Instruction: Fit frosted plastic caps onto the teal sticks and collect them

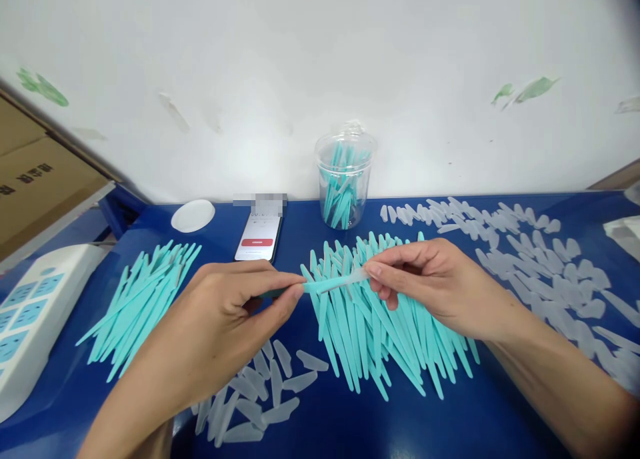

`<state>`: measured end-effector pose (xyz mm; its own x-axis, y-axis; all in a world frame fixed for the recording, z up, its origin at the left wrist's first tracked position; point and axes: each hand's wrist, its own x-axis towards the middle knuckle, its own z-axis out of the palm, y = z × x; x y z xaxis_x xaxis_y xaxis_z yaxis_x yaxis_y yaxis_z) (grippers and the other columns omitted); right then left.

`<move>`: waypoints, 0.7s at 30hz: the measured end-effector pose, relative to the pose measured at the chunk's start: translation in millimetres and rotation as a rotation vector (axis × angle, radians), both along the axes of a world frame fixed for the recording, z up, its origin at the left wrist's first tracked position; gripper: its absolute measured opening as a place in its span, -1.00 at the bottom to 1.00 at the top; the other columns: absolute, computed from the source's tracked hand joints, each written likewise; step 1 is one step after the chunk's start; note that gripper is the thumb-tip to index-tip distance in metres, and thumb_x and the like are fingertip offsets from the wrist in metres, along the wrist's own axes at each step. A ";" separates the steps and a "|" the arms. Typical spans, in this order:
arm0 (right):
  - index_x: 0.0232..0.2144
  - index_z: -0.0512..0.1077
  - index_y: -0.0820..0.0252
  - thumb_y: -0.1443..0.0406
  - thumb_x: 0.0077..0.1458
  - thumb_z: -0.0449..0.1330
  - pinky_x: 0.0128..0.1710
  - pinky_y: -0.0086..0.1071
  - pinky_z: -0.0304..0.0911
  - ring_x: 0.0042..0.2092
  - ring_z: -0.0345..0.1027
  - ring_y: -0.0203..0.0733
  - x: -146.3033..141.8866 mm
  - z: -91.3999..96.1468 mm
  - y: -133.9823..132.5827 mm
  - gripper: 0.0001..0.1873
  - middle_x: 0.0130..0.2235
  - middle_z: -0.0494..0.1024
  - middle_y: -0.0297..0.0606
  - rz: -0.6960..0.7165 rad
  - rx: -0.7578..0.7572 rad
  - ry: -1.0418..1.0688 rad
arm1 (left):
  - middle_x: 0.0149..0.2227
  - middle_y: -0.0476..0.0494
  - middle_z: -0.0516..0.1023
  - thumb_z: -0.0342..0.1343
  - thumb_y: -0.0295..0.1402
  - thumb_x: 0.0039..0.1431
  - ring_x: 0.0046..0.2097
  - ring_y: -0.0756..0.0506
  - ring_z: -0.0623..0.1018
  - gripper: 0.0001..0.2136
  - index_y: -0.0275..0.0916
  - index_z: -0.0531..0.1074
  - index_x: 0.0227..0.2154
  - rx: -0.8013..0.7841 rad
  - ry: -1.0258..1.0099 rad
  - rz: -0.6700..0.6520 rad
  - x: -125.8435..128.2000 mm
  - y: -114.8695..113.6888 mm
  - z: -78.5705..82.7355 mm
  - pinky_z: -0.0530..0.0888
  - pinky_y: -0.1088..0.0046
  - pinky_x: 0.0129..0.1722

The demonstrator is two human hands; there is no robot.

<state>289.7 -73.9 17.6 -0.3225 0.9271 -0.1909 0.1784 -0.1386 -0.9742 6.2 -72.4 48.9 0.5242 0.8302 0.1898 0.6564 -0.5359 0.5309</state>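
Between finger and thumb, my left hand (245,305) pinches a turquoise eyebrow razor (320,285) by its handle. Facing it, my right hand (425,279) pinches a translucent blade cap (357,275), which sits at the razor's blade end; how far it covers the blade I cannot tell. Both hands are closed, held over a large pile of turquoise razors (365,339) on the blue table. Below my left hand lies a group of loose translucent caps (250,405). A second razor pile (145,299) lies to the left of that hand, partly hidden by my forearm.
A clear plastic cup (345,179) holding razors stands by the white wall. Left of it are a phone (257,235) and a white round lid (193,216). More translucent caps (550,279) spread across the right side. A power strip (35,319) and a cardboard box (45,172) are at left.
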 end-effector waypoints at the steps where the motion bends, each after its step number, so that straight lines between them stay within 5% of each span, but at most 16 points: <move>1: -0.36 0.66 0.13 0.05 0.21 0.40 -0.34 -0.32 0.37 -0.42 0.40 -0.26 -0.6 -0.6 -0.3 -0.72 -0.44 0.55 -0.32 0.002 -0.003 0.005 | -0.42 0.07 0.59 0.18 -0.29 0.43 -0.50 0.07 0.44 -0.82 -0.07 0.69 -0.25 -0.004 -0.007 -0.004 1.9 -0.5 -0.3 0.33 0.53 -0.54; 17: -0.42 0.61 0.15 0.14 0.23 0.39 -0.39 -0.40 0.33 -0.43 0.38 -0.32 -16.6 -4.8 -7.1 -0.75 -0.44 0.50 -0.37 0.080 -0.056 -0.009 | -0.42 0.08 0.58 0.12 -0.28 0.48 -0.47 0.06 0.46 -0.78 -0.07 0.67 -0.23 -0.124 0.032 -0.019 19.8 -4.1 -10.8 0.34 0.48 -0.47; 21: -0.36 0.66 0.10 0.07 0.22 0.40 -0.41 -0.37 0.31 -0.45 0.36 -0.30 -0.4 14.0 -8.6 -0.75 -0.49 0.50 -0.37 -0.023 0.114 -0.118 | -0.22 0.00 0.72 0.22 -0.15 0.40 -0.31 -0.05 0.64 -0.80 -0.01 0.67 -0.05 -0.025 -0.042 0.093 14.8 -3.2 -9.2 0.47 0.47 -0.45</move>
<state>289.3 -82.5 31.5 -0.2826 0.9517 -0.1197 0.2905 -0.0340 -0.9563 21.0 -75.5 39.8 0.4364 0.8797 0.1887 0.6798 -0.4598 0.5714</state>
